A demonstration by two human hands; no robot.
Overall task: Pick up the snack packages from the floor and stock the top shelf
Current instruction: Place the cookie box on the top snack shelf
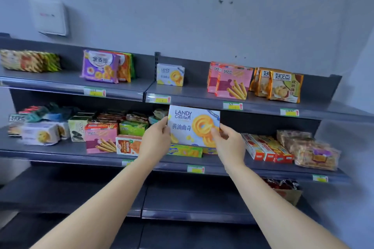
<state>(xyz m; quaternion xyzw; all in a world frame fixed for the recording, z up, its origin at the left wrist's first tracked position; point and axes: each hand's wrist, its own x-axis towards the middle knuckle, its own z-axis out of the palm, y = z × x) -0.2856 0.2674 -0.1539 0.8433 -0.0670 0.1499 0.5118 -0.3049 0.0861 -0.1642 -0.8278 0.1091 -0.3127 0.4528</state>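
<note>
Both hands hold up a white Landy Castle cookie box (191, 123) printed with yellow butter cookies, its front facing me. My left hand (156, 137) grips its left edge and my right hand (228, 140) pinches its lower right edge. The box hangs in front of the middle shelf, just below the front lip of the top shelf (194, 95). A matching Landy box (170, 74) stands upright on the top shelf, directly above and behind the held one.
On the top shelf stand a purple cookie pack (100, 66), pink wafer-roll boxes (232, 81), orange-edged bags (283, 85) and a green-striped pack (30, 60) at far left. The middle shelf (60, 153) is crowded with snacks. A white wall box (50, 18) hangs above.
</note>
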